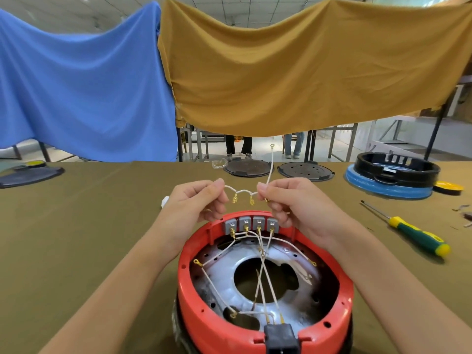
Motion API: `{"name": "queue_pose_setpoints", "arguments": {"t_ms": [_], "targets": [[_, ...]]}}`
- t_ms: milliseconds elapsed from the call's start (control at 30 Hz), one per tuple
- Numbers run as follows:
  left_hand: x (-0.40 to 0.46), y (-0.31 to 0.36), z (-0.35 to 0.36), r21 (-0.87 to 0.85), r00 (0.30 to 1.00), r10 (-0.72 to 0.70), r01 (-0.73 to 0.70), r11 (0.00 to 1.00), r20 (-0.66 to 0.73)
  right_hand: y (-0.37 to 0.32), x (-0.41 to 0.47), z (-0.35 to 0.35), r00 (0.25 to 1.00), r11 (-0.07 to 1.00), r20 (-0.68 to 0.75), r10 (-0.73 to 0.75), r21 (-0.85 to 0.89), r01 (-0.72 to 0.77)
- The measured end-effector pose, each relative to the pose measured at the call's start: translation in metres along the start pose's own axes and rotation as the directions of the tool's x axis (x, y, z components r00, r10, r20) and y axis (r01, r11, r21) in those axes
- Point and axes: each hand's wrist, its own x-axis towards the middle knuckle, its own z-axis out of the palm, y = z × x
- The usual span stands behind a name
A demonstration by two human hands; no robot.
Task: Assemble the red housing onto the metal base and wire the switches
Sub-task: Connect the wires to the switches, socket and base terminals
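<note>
Fingers of my left hand (196, 200) and right hand (288, 200) pinch the two ends of a white jumper wire (242, 192), its brass terminals dangling just above the grey switches (251, 224). Those switches line the far wall of the red housing (263, 284), which sits on the metal base (222, 274). Right of the housing lies a green-handled screwdriver (413, 235)

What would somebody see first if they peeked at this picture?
Probably the big red housing right in front, with white wires criss-crossing over the shiny metal base inside it. Just above it, the left hand and right hand pinch a white wire harness with little gold ends over a row of grey switches. Behind, a blue cloth and a mustard cloth hang like curtains.
</note>
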Motion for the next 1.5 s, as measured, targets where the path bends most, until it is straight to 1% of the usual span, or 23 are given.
{"name": "queue_pose_setpoints", "arguments": {"t_ms": [67,100,167,233,267,300,367,467,567,600,700,800,867,967,1133,1200,1300,1400,1500], "targets": [[0.000,0.000,0.000,-0.007,1.000,-0.008,0.008,1.000,0.012,0.001,0.000,0.000,1.000,1.000,0.018,-0.001,0.024,0.000],[0.000,0.000,-0.001,0.008,1.000,-0.006,0.006,1.000,0.014,0.002,0.000,-0.001,1.000,1.000,0.009,-0.018,0.008,0.018],[0.000,0.001,-0.002,0.053,1.000,0.001,-0.002,0.999,0.014,0.002,-0.001,0.000,0.992,0.988,-0.042,-0.116,-0.104,0.111],[0.001,0.000,-0.005,0.083,1.000,0.013,-0.015,0.996,0.014,0.002,-0.001,-0.001,0.962,0.940,-0.082,-0.259,-0.251,0.232],[0.001,0.000,-0.007,0.102,1.000,0.023,-0.024,0.994,0.011,0.002,0.000,-0.003,0.949,0.917,-0.088,-0.303,-0.298,0.265],[0.001,0.000,-0.008,0.124,0.999,0.029,-0.031,0.992,0.013,0.002,0.000,-0.004,0.945,0.908,-0.089,-0.316,-0.316,0.274],[0.000,-0.001,-0.009,0.175,0.999,0.038,-0.042,0.984,0.025,0.002,-0.001,-0.008,0.956,0.931,-0.078,-0.281,-0.264,0.252],[-0.001,0.000,-0.007,0.153,0.998,0.021,-0.030,0.988,0.062,0.000,-0.003,-0.012,0.979,0.978,-0.049,-0.199,-0.074,0.195],[-0.003,0.001,-0.004,0.130,0.994,0.005,-0.020,0.991,0.108,-0.001,-0.003,-0.012,0.989,0.989,0.010,-0.146,0.014,0.146],[-0.004,0.001,-0.004,0.132,0.992,0.002,-0.019,0.991,0.129,-0.002,-0.004,-0.011,0.992,0.992,0.029,-0.126,0.020,0.125],[-0.005,0.000,-0.002,0.128,0.985,-0.003,-0.019,0.992,0.174,-0.005,-0.006,-0.012,0.991,0.989,0.064,-0.118,-0.084,0.123],[-0.005,-0.001,-0.001,0.108,0.977,0.005,-0.028,0.994,0.211,-0.006,-0.009,-0.011,0.982,0.953,0.127,-0.139,-0.254,0.167],[-0.005,-0.001,-0.001,0.101,0.975,0.011,-0.035,0.994,0.224,-0.005,-0.009,-0.008,0.977,0.932,0.168,-0.132,-0.315,0.180],[-0.005,0.001,-0.002,0.075,0.980,0.014,-0.029,0.997,0.200,-0.003,-0.007,-0.006,0.986,0.956,0.119,-0.115,-0.258,0.143],[-0.003,0.002,-0.004,0.218,0.976,0.046,-0.094,0.971,0.213,-0.003,-0.008,-0.007,0.992,0.965,0.114,-0.059,-0.249,0.086],[-0.003,0.001,-0.005,0.234,0.973,0.035,-0.089,0.968,0.228,-0.004,-0.008,-0.009,0.989,0.963,0.138,-0.053,-0.254,0.087],[-0.004,-0.002,-0.003,0.237,0.968,0.023,-0.084,0.968,0.250,-0.002,-0.009,-0.009,0.980,0.938,0.185,-0.078,-0.319,0.135],[-0.002,-0.005,-0.002,0.280,0.966,0.034,-0.108,0.954,0.257,0.000,-0.008,-0.003,0.972,0.892,0.168,-0.166,-0.394,0.221],[-0.002,-0.006,-0.002,0.308,0.965,0.049,-0.129,0.943,0.257,-0.002,-0.007,-0.001,0.960,0.867,0.154,-0.235,-0.414,0.278]]}}
